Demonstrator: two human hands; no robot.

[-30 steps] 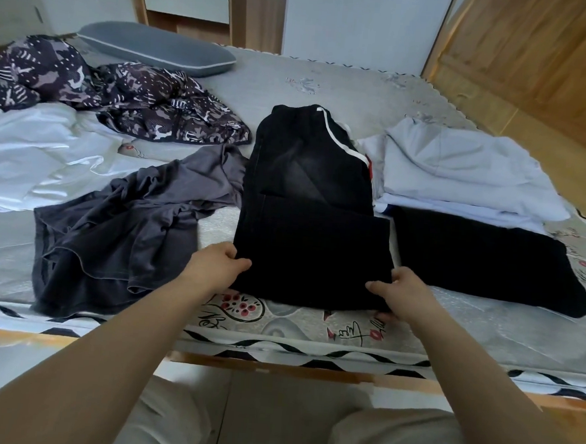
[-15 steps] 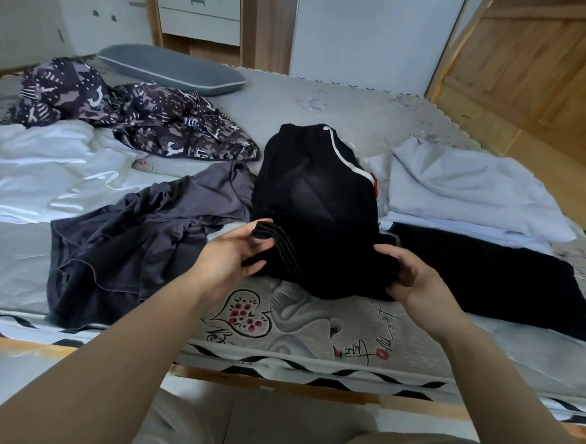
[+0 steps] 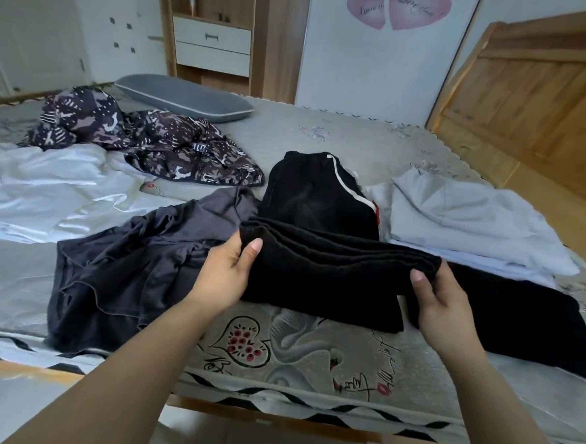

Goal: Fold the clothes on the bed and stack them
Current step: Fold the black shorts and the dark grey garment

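Observation:
Black trousers [image 3: 323,203] with a white side stripe lie in the middle of the bed [image 3: 310,356]. Their near end [image 3: 333,269] is lifted and doubled back over the rest. My left hand [image 3: 226,272] grips the left corner of that lifted fold, thumb on top. At the right corner my right hand [image 3: 441,299] grips the fold the same way. A dark grey garment [image 3: 127,273] lies crumpled to the left. To the right sit a pale blue-white folded garment [image 3: 463,218] and a flat black one [image 3: 525,322].
A camouflage-patterned garment [image 3: 146,137] and a white cloth [image 3: 46,186] lie at the left of the bed. A grey pillow [image 3: 186,98] rests at the far side. A wooden headboard [image 3: 539,96] stands at the right, drawers [image 3: 211,45] beyond the bed.
Both hands took hold of the trousers' near hem, lifted it off the bed and carried it away from me, folding it over the upper part. The camera tilted upward.

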